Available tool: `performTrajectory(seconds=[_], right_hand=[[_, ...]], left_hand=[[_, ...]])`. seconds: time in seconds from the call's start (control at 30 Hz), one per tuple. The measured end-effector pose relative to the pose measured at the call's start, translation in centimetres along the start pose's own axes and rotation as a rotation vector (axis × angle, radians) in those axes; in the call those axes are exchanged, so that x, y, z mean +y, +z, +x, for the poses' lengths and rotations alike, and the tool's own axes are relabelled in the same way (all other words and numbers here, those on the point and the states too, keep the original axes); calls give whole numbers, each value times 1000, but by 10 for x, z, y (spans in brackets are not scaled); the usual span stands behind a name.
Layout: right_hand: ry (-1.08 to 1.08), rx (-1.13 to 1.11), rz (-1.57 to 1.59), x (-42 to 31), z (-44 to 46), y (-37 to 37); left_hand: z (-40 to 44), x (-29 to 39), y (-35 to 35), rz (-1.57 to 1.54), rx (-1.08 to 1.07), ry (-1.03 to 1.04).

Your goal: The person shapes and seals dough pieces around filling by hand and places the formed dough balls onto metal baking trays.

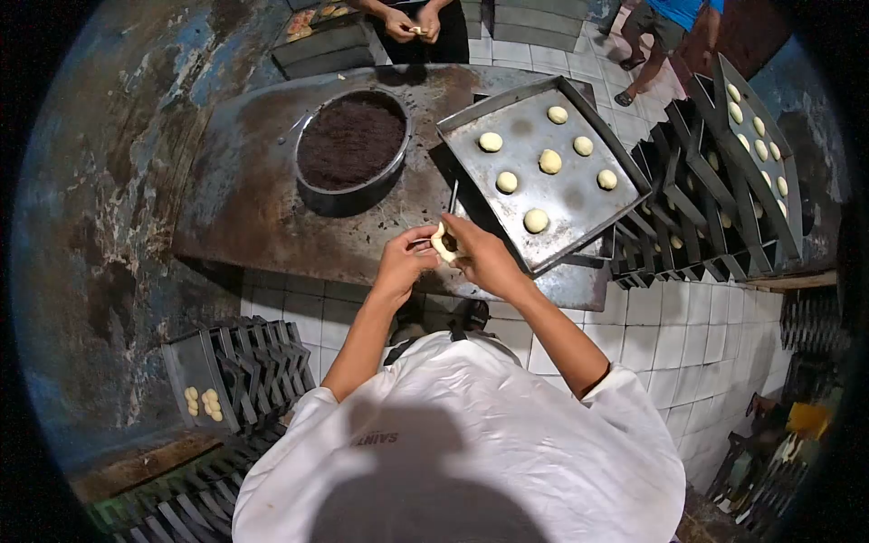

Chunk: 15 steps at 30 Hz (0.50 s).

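Observation:
Between my two hands is a piece of pale dough [443, 242], curved around a dark filling. My left hand [404, 262] pinches its left side. My right hand [484, 258] has its fingers closed on the right side. Both hands are over the front part of the dark table [262, 213]. Beyond them to the left stands a round metal bowl [300, 172] of dark brown crumbly filling. On the right, a square metal tray [480, 176] holds several round dough balls, one of them a dough ball [536, 221] near its front corner.
Across the table a co-worker's hands [412, 25] hold a small dough piece. Another person [665, 32] stands at the back right. Stacked trays [697, 181] lean on the right, one with dough pieces. More trays [240, 371] stand at the lower left, near a wall.

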State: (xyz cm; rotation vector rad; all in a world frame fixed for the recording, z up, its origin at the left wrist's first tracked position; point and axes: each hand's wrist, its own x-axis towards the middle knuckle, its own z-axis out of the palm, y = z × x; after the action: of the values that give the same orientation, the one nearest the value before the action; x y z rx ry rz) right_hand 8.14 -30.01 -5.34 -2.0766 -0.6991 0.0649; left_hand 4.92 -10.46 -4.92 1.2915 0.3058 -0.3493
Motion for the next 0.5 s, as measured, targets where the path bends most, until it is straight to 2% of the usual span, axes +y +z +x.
performTrajectory(seconds=[0.03,0.1,0.17,0.2,0.23,0.3,0.37,0.4,0.43,0.5], right_hand=[[-8,-2,-4,-7,5,0],[197,50,83,-19,13,1],[228,131,173,-31,19,11],[309,164,304,-34,22,18],[390,197,434,-37,25,26],[383,157,475,-50,27,44],[264,144,607,-74,30,62],[247,60,360,-96,36,50],[249,60,352,-101,40,55],[180,284,209,-111,51,63]], left_hand=[[-4,6,-2,122,33,41],[-3,8,-15,137,54,97],[-4,10,-26,123,103,215],[-11,19,-22,95,216,257],[-9,16,-25,89,214,262],[-2,11,-34,-255,379,404],[-4,20,-39,-296,389,428],[-7,26,-41,-403,318,412],[-10,30,-45,-509,246,392],[-17,38,-53,-503,191,370]])
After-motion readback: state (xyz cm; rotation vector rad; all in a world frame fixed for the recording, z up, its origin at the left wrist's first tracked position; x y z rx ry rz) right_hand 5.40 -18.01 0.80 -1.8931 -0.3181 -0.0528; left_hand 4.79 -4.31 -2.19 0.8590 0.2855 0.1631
